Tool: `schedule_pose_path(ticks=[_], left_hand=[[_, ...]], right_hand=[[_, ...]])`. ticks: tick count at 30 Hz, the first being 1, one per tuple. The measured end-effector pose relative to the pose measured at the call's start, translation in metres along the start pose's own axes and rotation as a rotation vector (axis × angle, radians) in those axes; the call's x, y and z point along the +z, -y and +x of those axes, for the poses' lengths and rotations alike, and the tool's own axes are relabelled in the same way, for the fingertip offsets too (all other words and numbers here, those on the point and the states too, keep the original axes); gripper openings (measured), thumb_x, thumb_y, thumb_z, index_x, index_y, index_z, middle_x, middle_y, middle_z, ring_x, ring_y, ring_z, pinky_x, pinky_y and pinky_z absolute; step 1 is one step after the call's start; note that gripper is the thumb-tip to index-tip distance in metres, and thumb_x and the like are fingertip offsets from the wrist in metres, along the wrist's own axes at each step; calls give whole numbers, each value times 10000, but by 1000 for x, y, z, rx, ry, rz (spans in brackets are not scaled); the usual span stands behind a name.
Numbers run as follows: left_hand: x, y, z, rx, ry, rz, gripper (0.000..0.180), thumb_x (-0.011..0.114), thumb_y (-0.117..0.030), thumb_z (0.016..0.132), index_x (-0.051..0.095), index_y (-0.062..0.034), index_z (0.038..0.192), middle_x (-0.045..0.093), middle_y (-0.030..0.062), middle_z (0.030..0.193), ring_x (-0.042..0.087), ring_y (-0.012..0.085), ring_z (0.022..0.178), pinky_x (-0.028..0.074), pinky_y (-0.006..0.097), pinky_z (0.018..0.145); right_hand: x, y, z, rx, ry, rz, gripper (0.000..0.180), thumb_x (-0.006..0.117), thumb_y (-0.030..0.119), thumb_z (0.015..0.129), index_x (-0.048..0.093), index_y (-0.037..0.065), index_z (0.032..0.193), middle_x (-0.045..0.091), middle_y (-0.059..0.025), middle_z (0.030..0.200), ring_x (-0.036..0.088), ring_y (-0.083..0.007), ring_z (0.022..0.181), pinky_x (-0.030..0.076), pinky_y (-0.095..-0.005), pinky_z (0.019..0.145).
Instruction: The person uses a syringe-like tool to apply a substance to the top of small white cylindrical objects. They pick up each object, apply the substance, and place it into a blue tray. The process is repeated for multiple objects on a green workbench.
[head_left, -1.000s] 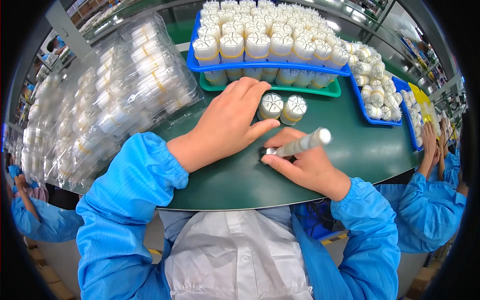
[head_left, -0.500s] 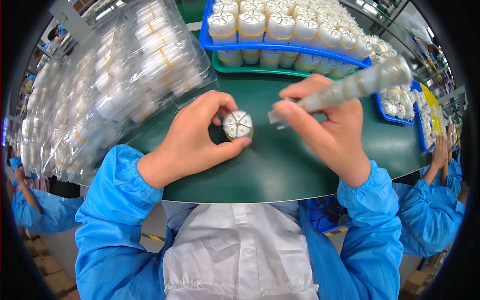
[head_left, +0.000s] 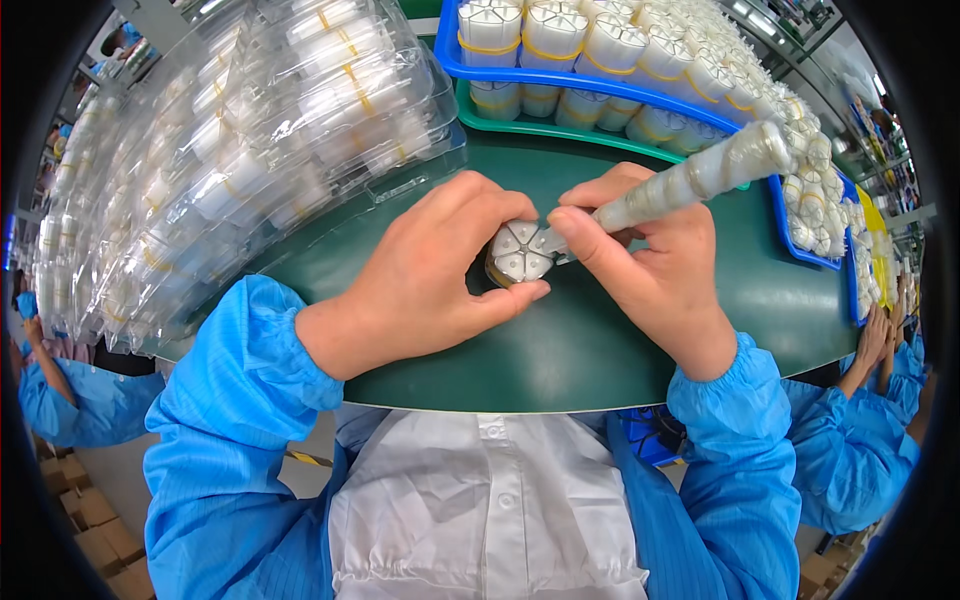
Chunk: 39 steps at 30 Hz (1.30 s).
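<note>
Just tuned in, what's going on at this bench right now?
A person in a blue smock holds a small round white part in the left hand over the green table. The right hand grips a tape-wrapped tool, its tip on the part's segmented top. Blue trays of similar parts sit behind, clear plastic packs to the left.

Two blue trays (head_left: 610,88), one green tray (head_left: 500,124), one segmented white bundle (head_left: 520,255) and one long pen-like tool (head_left: 690,180).

The left hand (head_left: 440,275) curls inward, thumb and fingers closed in a pinch. The right hand (head_left: 650,265) grips with thumb extended. Both blue-sleeved forearms rise from below.
</note>
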<state>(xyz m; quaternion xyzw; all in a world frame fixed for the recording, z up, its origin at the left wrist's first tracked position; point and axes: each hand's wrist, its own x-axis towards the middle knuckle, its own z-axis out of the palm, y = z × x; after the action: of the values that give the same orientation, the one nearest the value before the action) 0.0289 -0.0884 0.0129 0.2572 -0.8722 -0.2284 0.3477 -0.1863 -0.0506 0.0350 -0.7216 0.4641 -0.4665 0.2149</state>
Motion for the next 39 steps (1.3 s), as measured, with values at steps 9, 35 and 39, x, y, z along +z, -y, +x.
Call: schedule_pose_path(ticks=[9, 35, 39], left_hand=[[3, -4, 2, -46, -33, 29, 579, 891, -118, 705, 598, -38, 1198, 604, 110, 1028, 612, 243, 877, 514, 348, 744], [10, -6, -3, -66, -61, -190, 616, 764, -54, 788, 474, -22, 1331, 627, 145, 1159, 635, 288, 1068, 553, 380, 887], [10, -7, 0, -125, -16, -135, 645, 772, -58, 785, 470, -24, 1354, 618, 145, 1188, 633, 270, 1081, 533, 372, 908]], right_hand=[[3, 4, -1, 149, -39, 186, 148, 763, 138, 904, 725, -5, 900, 679, -38, 766, 586, -92, 605, 440, -254, 528], [-1, 2, 0, 139, -66, 160, 125, 756, 108, 901, 720, -12, 907, 668, -42, 799, 588, -86, 604, 440, -244, 525], [-3, 2, 1, 101, -9, 52, 128, 756, 110, 900, 719, -12, 913, 668, -41, 811, 593, -83, 623, 442, -248, 527]])
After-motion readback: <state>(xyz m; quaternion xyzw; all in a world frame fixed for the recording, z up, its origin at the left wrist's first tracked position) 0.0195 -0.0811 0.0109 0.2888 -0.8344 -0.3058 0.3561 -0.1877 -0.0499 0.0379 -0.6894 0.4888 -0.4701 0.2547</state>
